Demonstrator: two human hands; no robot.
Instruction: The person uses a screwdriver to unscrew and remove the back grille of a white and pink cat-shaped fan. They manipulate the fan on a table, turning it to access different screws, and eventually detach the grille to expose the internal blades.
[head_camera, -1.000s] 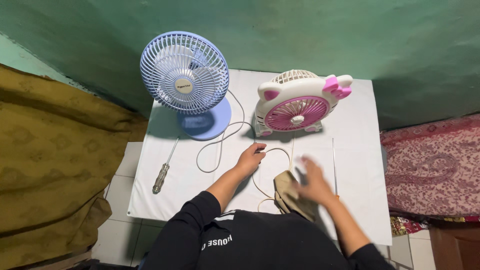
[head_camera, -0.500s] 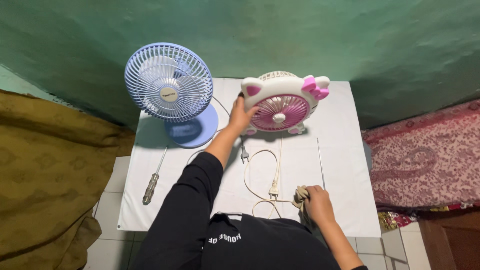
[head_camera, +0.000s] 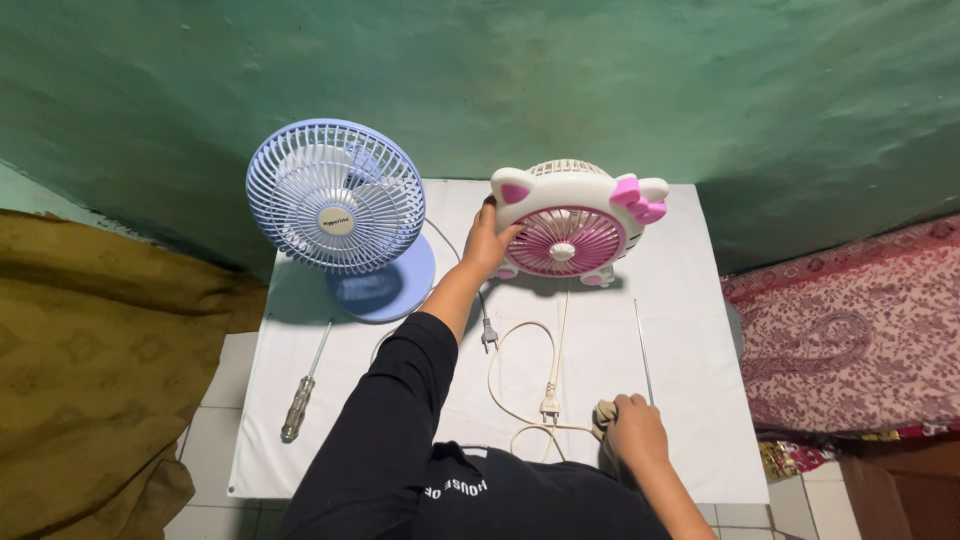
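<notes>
L hand (head_camera: 487, 243) now up gripping pink-white fan (head_camera: 575, 223), fingers round its edge; R hand (head_camera: 632, 432) stays clutching cloth (head_camera: 604, 412) w/ closed fingers.

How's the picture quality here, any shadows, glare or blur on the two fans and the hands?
Head view: sharp, no glare. The blue fan throws a soft shadow left onto the white table; the pink fan shades the cloth beneath it. Left hand crisp; right hand slightly soft. Straight edges bow near the corners.
</notes>
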